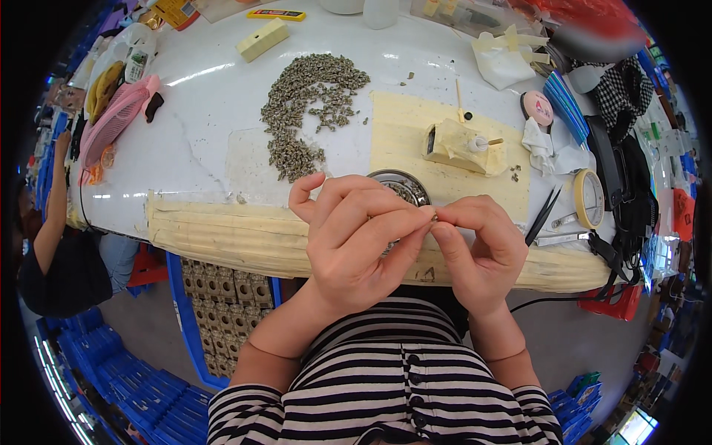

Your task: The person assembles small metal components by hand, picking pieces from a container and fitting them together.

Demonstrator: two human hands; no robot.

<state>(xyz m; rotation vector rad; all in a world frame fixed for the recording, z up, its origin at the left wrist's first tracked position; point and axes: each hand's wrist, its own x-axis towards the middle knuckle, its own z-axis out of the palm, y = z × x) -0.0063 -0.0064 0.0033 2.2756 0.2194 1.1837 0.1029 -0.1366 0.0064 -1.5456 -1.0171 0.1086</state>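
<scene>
My left hand [363, 237] and my right hand [480, 248] meet fingertip to fingertip above the table's near edge. Both pinch a tiny metal part [434, 218], mostly hidden by the fingers. Just behind my hands sits a round metal dish [404, 178] with small metal pieces in it, partly covered by my left hand. Farther off lies a large curved heap of small metal parts [297, 96]. To the right, a tape-wrapped block [449, 146] holds a small white bottle with a thin stick in it, on a sheet of yellowish tape.
Tweezers [547, 211] and a tape roll [589, 199] lie at the right. A pink fan [119, 119] stands far left. Below the table edge, a blue crate [191, 326] holds rows of metal blocks. Another person [63, 259] sits at the left.
</scene>
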